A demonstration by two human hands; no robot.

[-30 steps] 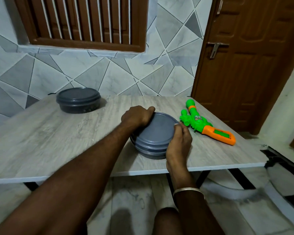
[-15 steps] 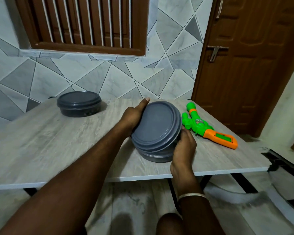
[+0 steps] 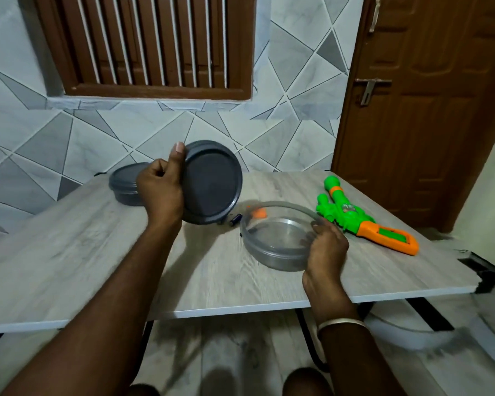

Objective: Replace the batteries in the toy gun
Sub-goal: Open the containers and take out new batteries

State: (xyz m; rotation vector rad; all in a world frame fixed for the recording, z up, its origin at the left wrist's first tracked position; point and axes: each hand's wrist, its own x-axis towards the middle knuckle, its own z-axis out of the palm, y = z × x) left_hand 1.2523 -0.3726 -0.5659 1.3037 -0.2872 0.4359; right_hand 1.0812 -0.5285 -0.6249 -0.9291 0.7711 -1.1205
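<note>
The green and orange toy gun (image 3: 363, 220) lies on the right side of the grey table (image 3: 69, 267). My left hand (image 3: 162, 192) holds a dark grey lid (image 3: 212, 182) tilted up above the table. My right hand (image 3: 325, 247) grips the near right rim of the opened clear round container (image 3: 277, 238). Behind the container's far rim I see a small dark battery (image 3: 236, 219) and a small orange piece (image 3: 259, 214); whether they lie inside or beside it is unclear.
A second dark round container (image 3: 126, 184) with its lid on stands at the back of the table, partly behind my left hand. A tiled wall and a barred window (image 3: 155, 44) are behind, a brown door (image 3: 426, 110) to the right.
The lid has come off the near container. My left hand has lifted it up and to the left, while my right hand stays on the container's rim.
</note>
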